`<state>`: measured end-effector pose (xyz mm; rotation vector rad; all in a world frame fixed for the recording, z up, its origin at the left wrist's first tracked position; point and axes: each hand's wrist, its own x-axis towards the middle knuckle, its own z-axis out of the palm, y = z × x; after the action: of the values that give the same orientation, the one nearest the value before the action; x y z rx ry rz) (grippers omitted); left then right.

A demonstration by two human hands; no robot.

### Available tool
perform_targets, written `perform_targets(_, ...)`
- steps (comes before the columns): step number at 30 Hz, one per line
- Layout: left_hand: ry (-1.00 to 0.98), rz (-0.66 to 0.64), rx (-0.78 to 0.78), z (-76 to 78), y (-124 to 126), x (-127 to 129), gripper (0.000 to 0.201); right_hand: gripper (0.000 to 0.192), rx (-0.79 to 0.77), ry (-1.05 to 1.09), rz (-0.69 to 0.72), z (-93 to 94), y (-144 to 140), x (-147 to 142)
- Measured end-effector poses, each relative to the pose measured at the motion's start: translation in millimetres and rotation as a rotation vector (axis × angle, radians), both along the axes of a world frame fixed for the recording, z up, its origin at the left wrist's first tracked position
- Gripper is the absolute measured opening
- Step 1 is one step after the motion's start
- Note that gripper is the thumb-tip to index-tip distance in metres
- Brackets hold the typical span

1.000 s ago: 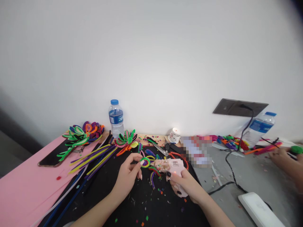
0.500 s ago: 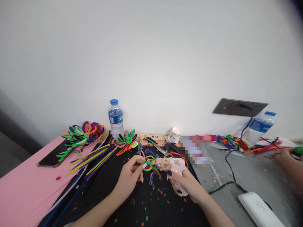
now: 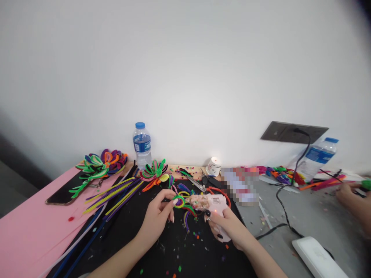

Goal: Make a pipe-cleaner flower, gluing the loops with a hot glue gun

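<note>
My left hand (image 3: 161, 210) pinches a coiled pipe-cleaner piece (image 3: 180, 201), green and yellow outside with purple inside, between thumb and fingertips. In my right hand (image 3: 224, 226) is a pale pink glue gun (image 3: 218, 201) with a small orange light on its side. Its nozzle end, crusted with dried bits, points left and is close to the coil; whether it touches I cannot tell. Curved pipe-cleaner petals (image 3: 190, 210) in red, green and purple lie just under the nozzle. Behind the hands rest scissors (image 3: 198, 184) with red handles.
Left lie loose yellow and purple pipe cleaners (image 3: 116, 193), a phone (image 3: 62, 191) and a finished-looking pipe-cleaner flower (image 3: 156, 173). A water bottle (image 3: 142, 146) and paper cup (image 3: 213, 168) stand by the wall. Right are a black cable (image 3: 285, 212), a white power strip (image 3: 317, 256) and another person's hand (image 3: 349, 195).
The glue gun and coil stay almost in place, with only a slight shift of the coil to the left. The other person's hand at right has moved slightly.
</note>
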<state>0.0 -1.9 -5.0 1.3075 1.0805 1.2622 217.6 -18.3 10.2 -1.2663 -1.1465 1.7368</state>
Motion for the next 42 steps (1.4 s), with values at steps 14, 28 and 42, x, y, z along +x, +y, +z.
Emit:
perform_targets(14, -0.013, 0.065, -0.009, 3.0, 1, 0, 0.013, 0.032, -0.050, -0.073, 0.025, 5.8, -1, -3)
perform_targets(28, -0.040, 0.024, -0.012, -1.7, 2, 0, 0.015, 0.034, -0.018, -0.001, -0.021, 4.6, 0, 1)
perform_targets(42, -0.035, -0.125, -0.062, -3.5, 0, 4, 0.014, 0.037, 0.092, 0.159, -0.242, 13.5, 10, 17)
